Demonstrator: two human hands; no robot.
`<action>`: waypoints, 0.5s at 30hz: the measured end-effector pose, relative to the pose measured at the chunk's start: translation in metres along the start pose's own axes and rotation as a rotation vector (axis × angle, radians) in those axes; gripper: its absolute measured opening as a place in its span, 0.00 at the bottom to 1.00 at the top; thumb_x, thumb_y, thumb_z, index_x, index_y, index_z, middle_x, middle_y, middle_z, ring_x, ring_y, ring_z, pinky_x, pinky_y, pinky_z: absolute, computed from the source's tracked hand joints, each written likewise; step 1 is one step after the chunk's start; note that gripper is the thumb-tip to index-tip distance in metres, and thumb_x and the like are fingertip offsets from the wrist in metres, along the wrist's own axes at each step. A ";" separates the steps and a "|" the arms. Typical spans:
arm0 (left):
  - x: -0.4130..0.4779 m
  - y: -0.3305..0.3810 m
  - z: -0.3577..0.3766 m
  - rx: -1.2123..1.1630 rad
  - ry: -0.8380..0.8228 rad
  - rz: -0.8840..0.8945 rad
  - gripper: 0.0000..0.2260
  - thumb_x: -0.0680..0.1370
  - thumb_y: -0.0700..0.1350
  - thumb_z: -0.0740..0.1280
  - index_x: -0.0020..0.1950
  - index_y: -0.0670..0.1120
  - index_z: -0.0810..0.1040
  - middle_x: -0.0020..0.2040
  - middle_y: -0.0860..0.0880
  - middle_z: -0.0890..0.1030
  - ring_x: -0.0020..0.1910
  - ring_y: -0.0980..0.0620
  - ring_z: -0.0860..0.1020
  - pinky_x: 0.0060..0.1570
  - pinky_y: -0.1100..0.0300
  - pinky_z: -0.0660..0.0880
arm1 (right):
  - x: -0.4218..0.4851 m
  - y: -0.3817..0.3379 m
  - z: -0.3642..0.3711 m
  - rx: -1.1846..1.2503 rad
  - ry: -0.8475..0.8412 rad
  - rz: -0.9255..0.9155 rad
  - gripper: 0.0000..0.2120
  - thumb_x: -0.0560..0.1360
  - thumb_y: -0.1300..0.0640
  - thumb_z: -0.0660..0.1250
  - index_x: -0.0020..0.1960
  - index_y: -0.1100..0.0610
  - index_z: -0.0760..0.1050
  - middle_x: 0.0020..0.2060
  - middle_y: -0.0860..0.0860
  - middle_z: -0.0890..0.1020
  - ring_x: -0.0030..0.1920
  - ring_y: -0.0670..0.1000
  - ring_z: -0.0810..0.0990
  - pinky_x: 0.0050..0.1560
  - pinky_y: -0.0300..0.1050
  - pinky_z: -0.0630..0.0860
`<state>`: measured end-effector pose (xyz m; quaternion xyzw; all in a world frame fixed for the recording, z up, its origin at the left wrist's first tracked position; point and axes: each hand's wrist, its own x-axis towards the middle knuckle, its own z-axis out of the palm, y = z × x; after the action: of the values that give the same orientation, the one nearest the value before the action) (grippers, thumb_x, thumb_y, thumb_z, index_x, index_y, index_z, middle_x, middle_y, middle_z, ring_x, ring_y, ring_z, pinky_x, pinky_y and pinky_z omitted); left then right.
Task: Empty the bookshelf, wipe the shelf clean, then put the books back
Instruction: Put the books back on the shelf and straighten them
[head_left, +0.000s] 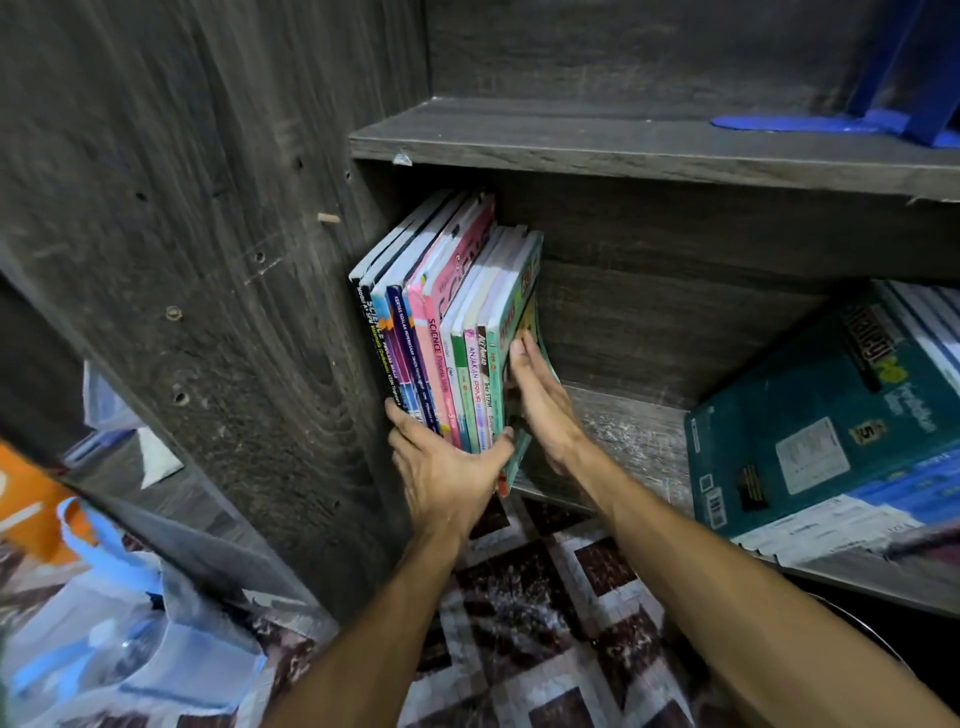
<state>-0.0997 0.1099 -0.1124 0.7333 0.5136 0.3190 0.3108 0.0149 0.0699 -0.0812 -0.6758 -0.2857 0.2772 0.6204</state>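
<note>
Both forearms reach in from 6 o'clock. Left hand (447, 462) cups the bottom of the book row (447, 332), fingers spread. Right hand (540, 400) lies flat against the rightmost green book (514, 312). Row stands against the shelf (623, 431) left wall; leaning book pile (831, 415) at 3 o'clock.

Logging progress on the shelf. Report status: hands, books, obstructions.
Left hand under the upright books, right hand flat on their outer cover. Books against the shelf's left wall. Teal book stack lies right, apart.

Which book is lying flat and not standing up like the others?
The big teal book on the right of the shelf. It lies flat, cover up, while the books between the hands stand with spines out.
</note>
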 end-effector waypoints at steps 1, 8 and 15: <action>-0.001 0.000 -0.002 -0.004 0.002 0.005 0.61 0.62 0.64 0.76 0.79 0.42 0.40 0.68 0.40 0.64 0.69 0.38 0.64 0.68 0.47 0.63 | 0.001 0.001 -0.002 0.007 -0.007 0.015 0.39 0.74 0.25 0.55 0.80 0.38 0.52 0.79 0.41 0.56 0.78 0.47 0.56 0.78 0.58 0.54; -0.007 -0.002 -0.001 -0.051 0.027 0.012 0.59 0.61 0.67 0.71 0.79 0.42 0.43 0.65 0.42 0.67 0.64 0.38 0.69 0.61 0.48 0.70 | 0.014 0.021 -0.003 0.037 -0.080 0.101 0.46 0.70 0.20 0.51 0.81 0.40 0.45 0.81 0.40 0.49 0.79 0.45 0.49 0.79 0.58 0.48; -0.003 -0.003 0.000 -0.096 -0.072 -0.017 0.62 0.65 0.66 0.74 0.78 0.46 0.31 0.72 0.39 0.62 0.70 0.36 0.65 0.64 0.46 0.68 | 0.020 0.022 -0.002 -0.014 -0.043 0.113 0.47 0.67 0.17 0.52 0.80 0.38 0.51 0.80 0.40 0.56 0.79 0.46 0.53 0.79 0.60 0.52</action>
<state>-0.1015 0.1076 -0.1151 0.7242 0.4925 0.3142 0.3666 0.0308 0.0815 -0.1032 -0.6891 -0.2625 0.3242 0.5925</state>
